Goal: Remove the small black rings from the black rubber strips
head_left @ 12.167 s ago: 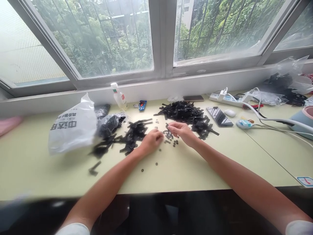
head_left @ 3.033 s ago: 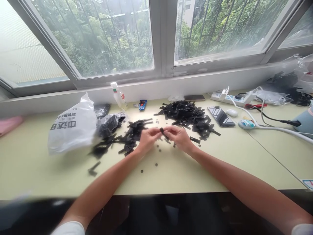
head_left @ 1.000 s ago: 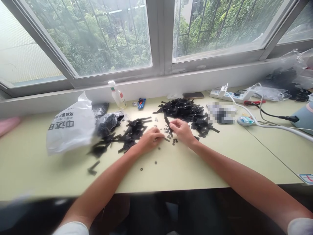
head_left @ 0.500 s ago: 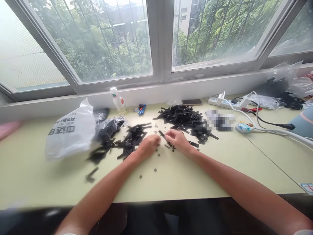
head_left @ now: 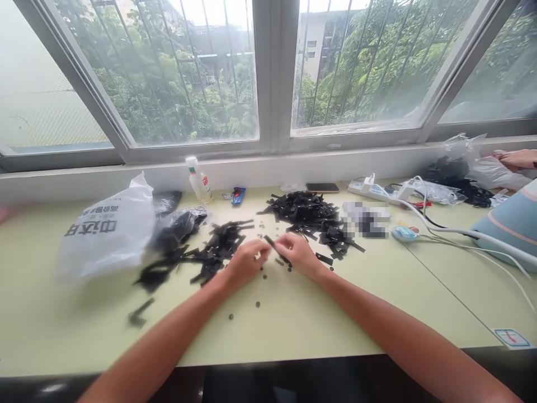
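My right hand (head_left: 298, 255) pinches a short black fabric strip (head_left: 271, 242), which slants up to the left out of its fingertips. Close beside it, my left hand (head_left: 250, 259) has thumb and forefinger curled together near the strip; anything between them is too small to make out. Small dark round discs (head_left: 257, 304) like buttons or snaps are scattered on the table around both hands. Behind my right hand lies a big heap of black strips (head_left: 308, 211). A smaller pile of black strips (head_left: 222, 242) is just left of my left hand.
A white plastic bag (head_left: 111, 238) and a dark bundle in clear plastic (head_left: 179, 228) stand at the left. Towards the window are a bottle (head_left: 198, 180), a blue packet (head_left: 238, 196), a phone (head_left: 322, 187) and a power strip (head_left: 377, 191). Another person's hand (head_left: 519, 160) shows far right.
The camera view has shifted slightly, so the table sits lower and further left. My left fingertips are nearer the strip in my right hand. Another person's hand has come into view at far right.
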Demonstrator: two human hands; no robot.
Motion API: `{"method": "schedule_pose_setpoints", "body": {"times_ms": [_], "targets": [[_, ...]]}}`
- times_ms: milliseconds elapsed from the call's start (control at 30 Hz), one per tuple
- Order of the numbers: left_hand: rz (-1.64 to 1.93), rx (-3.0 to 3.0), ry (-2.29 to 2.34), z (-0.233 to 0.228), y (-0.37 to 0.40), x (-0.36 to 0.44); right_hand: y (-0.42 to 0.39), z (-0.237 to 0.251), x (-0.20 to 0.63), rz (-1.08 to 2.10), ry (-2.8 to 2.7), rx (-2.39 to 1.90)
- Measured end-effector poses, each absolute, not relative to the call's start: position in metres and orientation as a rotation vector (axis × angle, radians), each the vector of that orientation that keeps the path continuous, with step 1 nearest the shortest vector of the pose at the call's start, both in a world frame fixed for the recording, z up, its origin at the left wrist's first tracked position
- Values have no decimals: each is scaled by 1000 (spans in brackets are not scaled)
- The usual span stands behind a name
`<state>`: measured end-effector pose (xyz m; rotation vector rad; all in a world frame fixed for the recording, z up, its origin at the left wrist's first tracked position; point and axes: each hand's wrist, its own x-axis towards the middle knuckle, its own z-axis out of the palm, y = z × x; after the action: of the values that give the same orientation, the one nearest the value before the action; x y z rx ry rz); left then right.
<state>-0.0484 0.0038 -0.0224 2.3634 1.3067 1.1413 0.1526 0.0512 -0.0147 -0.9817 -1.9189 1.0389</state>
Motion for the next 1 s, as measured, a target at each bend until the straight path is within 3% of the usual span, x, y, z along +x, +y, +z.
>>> {"method": "schedule_pose_setpoints", "body": {"times_ms": [467,1000], "targets": [[1266,2212,1329,-22,7,-48,45,-15,152,1076,-1945,-912],[896,2584,1387,-20,6,-49,45,-11,154,985,-2073,-821]]}}
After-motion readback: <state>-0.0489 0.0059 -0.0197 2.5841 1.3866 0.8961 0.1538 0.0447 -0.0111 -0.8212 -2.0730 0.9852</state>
